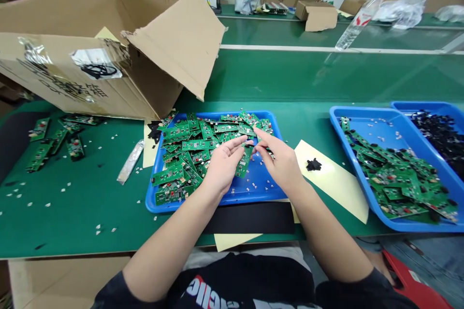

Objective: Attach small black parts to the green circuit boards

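My left hand [225, 161] is closed on a green circuit board [243, 163], held over the blue tray [213, 204] in front of me. Close beside it, my right hand [277, 157] has its thumb and fingers pinched at the board's upper end, near a small dark part. What lies between those fingertips is too small to make out. Many more circuit boards [195, 145] are heaped in the left and back of this tray. Small white bits lie scattered on its bare right side.
A large open cardboard box [72, 72] stands at the back left. Loose boards [54, 142] and a silvery strip [130, 161] lie left. Yellow paper with black pieces [313, 164] lies right, beside another blue tray of boards [384, 222] and one of black parts [440, 135].
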A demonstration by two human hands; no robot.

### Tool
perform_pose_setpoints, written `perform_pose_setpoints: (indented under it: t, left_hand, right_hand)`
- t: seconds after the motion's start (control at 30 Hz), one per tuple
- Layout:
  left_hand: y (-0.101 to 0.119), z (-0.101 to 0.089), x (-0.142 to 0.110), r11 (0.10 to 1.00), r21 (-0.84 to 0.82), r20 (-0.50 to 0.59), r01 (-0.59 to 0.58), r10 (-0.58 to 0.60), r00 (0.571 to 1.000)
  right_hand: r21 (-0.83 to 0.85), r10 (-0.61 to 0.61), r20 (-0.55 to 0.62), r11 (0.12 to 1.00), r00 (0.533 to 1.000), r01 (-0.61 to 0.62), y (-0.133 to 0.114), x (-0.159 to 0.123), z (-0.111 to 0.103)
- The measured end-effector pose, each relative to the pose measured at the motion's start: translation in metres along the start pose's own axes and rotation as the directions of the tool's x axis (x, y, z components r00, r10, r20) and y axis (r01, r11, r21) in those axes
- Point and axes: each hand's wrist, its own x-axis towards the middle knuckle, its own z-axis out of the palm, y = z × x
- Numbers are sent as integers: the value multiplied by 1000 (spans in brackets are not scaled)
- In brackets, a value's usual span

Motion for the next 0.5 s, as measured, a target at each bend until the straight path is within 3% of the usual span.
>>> perform_pose_setpoints:
  t: [0.17, 0.5]
  left_hand:
    - [-1, 1, -2, 994, 65, -15, -87, 88, 996]
    - [0, 6, -4, 995, 8, -25, -95, 95, 995]
  right_hand:
    - [-32, -22, -55, 999, 998, 20, -2, -1, 3]
    - [-83, -56, -51, 995, 997, 51, -4, -2, 6]
